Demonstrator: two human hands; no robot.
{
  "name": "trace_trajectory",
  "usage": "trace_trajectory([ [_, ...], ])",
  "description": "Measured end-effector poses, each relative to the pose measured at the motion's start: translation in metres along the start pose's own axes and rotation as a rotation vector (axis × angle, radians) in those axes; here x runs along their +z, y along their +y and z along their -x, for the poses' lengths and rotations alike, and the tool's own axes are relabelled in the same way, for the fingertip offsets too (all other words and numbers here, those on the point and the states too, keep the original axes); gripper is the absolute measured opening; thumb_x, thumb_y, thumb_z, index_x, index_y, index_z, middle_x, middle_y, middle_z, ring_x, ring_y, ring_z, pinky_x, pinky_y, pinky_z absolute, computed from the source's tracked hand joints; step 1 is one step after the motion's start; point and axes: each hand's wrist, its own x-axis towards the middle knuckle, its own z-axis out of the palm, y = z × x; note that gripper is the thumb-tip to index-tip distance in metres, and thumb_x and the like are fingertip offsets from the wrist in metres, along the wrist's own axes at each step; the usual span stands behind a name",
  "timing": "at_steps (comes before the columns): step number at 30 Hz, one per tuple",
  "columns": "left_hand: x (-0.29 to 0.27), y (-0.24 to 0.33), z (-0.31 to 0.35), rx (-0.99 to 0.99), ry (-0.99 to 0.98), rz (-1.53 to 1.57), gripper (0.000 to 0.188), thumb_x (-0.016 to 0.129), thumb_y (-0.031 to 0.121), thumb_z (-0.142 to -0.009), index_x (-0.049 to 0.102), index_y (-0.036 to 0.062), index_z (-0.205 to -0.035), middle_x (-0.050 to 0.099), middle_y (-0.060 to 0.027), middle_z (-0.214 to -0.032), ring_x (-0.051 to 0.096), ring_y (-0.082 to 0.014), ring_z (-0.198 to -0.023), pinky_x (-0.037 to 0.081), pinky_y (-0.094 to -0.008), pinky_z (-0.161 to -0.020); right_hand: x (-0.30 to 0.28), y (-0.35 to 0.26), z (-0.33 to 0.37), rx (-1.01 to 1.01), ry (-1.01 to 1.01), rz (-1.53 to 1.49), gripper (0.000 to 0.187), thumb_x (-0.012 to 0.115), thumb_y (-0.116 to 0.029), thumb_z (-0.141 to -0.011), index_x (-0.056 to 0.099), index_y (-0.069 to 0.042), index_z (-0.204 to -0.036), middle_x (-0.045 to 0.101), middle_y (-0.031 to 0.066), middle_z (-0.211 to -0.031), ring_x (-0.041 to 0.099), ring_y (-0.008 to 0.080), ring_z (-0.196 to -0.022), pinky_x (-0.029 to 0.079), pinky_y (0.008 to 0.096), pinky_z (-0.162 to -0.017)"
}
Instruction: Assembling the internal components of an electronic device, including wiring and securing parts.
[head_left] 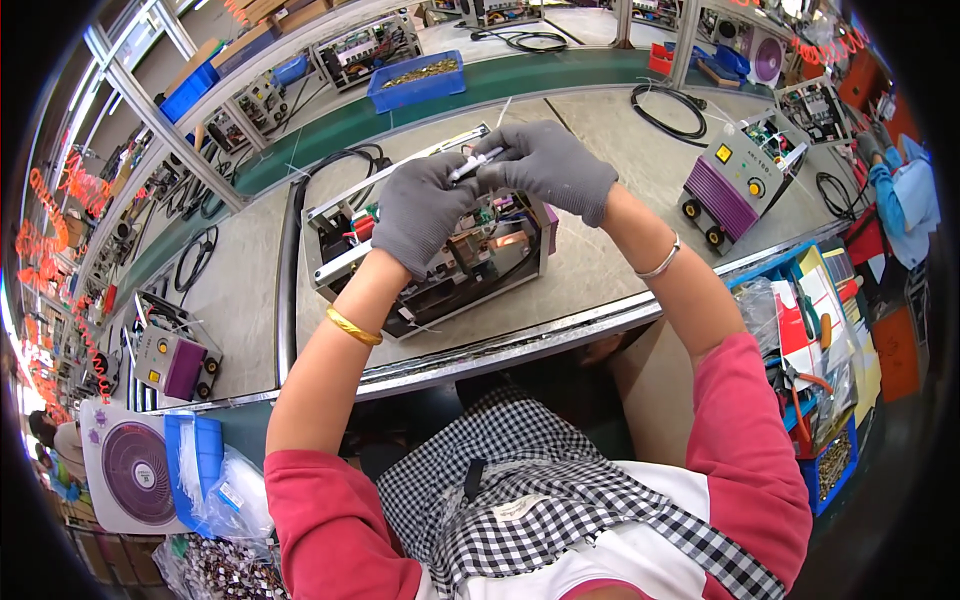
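Note:
Both my hands wear grey knitted gloves and meet above an opened electrical unit [504, 242], whose circuit boards, wires and metal frame rails show. Between the fingertips is a small white plastic connector [474, 163]. My left hand [424, 212] pinches it from the left, fingers curled. My right hand [552, 168] grips its other side, thumb and fingers closed together. A thin white cable tie end [503, 110] sticks up beyond the right fingers. The gloves hide part of the connector and whatever joins it.
A finished-looking unit with a purple side [727, 190] stands at right, another [172, 365] at left. Black cables [668, 112] lie coiled on the bench. A blue bin of brass parts [418, 82] sits on the far green belt. Tools fill a tray [850, 440] at lower right.

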Motion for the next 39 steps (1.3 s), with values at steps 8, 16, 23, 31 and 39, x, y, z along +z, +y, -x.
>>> trace_trajectory([
  [8,-0.010,0.014,0.000,-0.008,-0.054,-0.184,0.026,0.076,0.022,-0.090,0.079,0.0062,-0.110,0.073,-0.0172,-0.077,0.065,-0.0232,-0.066,0.052,-0.0354,-0.069,0.010,0.001,0.014,-0.267,0.245,0.087,0.025,0.075,-0.018,-0.094,0.073,0.000,-0.111,0.077,0.0107,-0.096,0.072,0.0163,-0.085,0.057,0.0314,-0.080],
  [16,-0.031,-0.005,0.015,-0.124,0.028,0.161,0.031,0.062,0.014,-0.103,0.069,0.0020,-0.131,0.077,-0.0111,-0.096,0.067,-0.0156,-0.083,0.054,-0.0342,-0.080,0.039,0.021,0.062,-0.184,-0.038,0.199,0.015,0.078,-0.013,-0.091,0.073,-0.008,-0.104,0.074,0.0097,-0.090,0.071,0.0234,-0.080,0.057,0.0349,-0.076],
  [23,-0.054,0.015,0.042,-0.062,0.269,0.722,0.027,0.058,0.015,-0.108,0.070,0.0026,-0.129,0.074,-0.0028,-0.095,0.045,0.0009,-0.058,0.036,-0.0169,-0.050,0.042,0.036,0.050,-0.322,-0.054,0.397,0.012,0.075,-0.017,-0.091,0.069,-0.013,-0.101,0.072,0.0120,-0.093,0.071,0.0353,-0.087,0.057,0.0430,-0.075],
  [31,-0.033,-0.010,0.085,-0.199,0.173,1.436,0.032,0.051,0.021,-0.113,0.055,0.0050,-0.141,0.063,0.0019,-0.092,0.029,0.0000,-0.046,0.028,-0.0170,-0.037,0.067,0.036,0.067,-0.244,0.094,0.272,0.013,0.072,-0.017,-0.094,0.069,-0.009,-0.104,0.072,0.0105,-0.095,0.071,0.0285,-0.083,0.057,0.0386,-0.074],
  [39,-0.007,-0.022,0.107,-0.143,0.270,1.555,0.031,0.047,0.023,-0.115,0.053,0.0064,-0.140,0.063,0.0011,-0.092,0.027,-0.0008,-0.045,0.028,-0.0177,-0.038,0.100,0.020,0.119,0.204,-0.248,-0.515,0.034,0.059,-0.031,-0.107,0.069,-0.003,-0.125,0.072,0.0056,-0.094,0.062,0.0102,-0.070,0.053,0.0269,-0.064],
])
